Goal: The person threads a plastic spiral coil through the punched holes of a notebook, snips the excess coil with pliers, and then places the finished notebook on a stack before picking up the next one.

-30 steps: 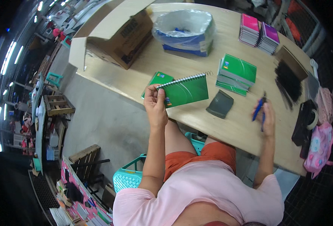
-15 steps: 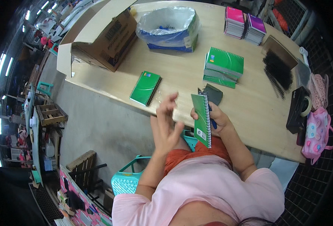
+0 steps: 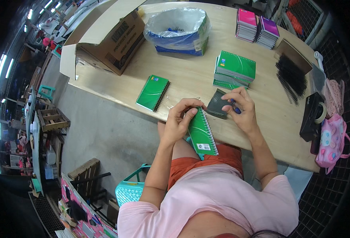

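Note:
My left hand point(image 3: 181, 119) pinches a green spiral notebook point(image 3: 202, 137) by its upper end. The notebook hangs tilted over the table's near edge, its white coil facing right and a white label at its lower end. To the right, my right hand point(image 3: 243, 111) is raised with a small dark blue tool point(image 3: 235, 107) in its fingers; the tool's kind is mostly hidden. Beside that hand a dark grey, curved piece point(image 3: 217, 105) lies on the table. Another green notebook point(image 3: 153, 93) lies flat to the left, and a stack of green notebooks point(image 3: 237, 65) stands farther back.
An open cardboard box point(image 3: 115, 45) and a blue box lined with clear plastic point(image 3: 179, 49) stand at the back left. Pink notebooks point(image 3: 246, 25) and purple notebooks point(image 3: 268, 31) are stacked far right. Black coils point(image 3: 292, 77), a black tape dispenser point(image 3: 311, 117) and a pink pouch point(image 3: 330, 141) line the right side.
The notebook has passed from my right hand to my left and moved slightly left. My right hand has moved up and right, keeping the blue tool.

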